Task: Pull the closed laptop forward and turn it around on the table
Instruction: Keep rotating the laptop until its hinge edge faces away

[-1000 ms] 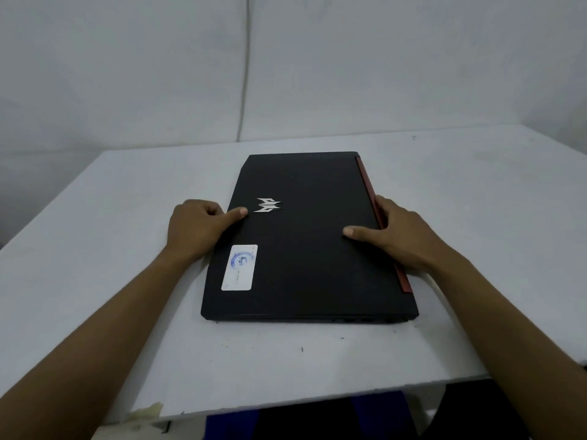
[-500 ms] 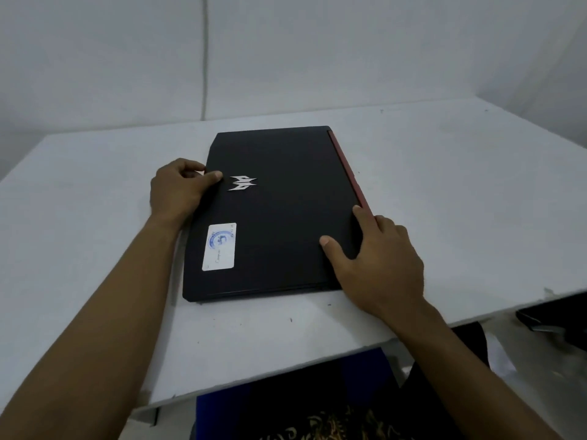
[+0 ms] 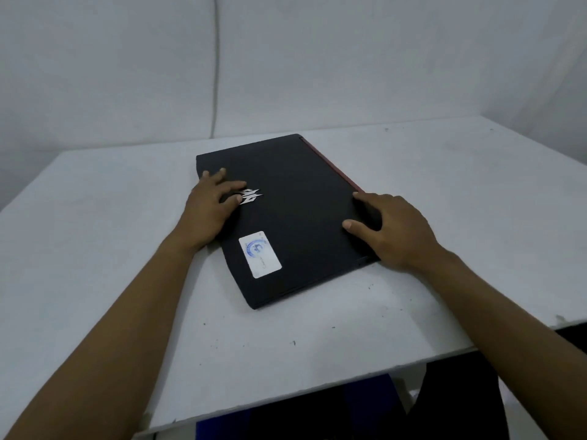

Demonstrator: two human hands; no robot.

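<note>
A closed black laptop lies on the white table, skewed with its near corner pointing toward me. Its lid carries a silver logo, a white sticker near the front, and a red strip along the right edge. My left hand lies flat on the lid's left side, fingers spread beside the logo. My right hand grips the laptop's right edge near the front corner, thumb on the lid, fingers over the side.
The table's near edge runs diagonally across the bottom, with dark and blue cloth below it. A white wall stands behind the table. Small dark specks dot the tabletop in front of the laptop.
The laptop has rotated counter-clockwise, its near-left corner swinging toward me. My left hand slid from the left edge onto the lid. My right hand stays at the right front corner.
</note>
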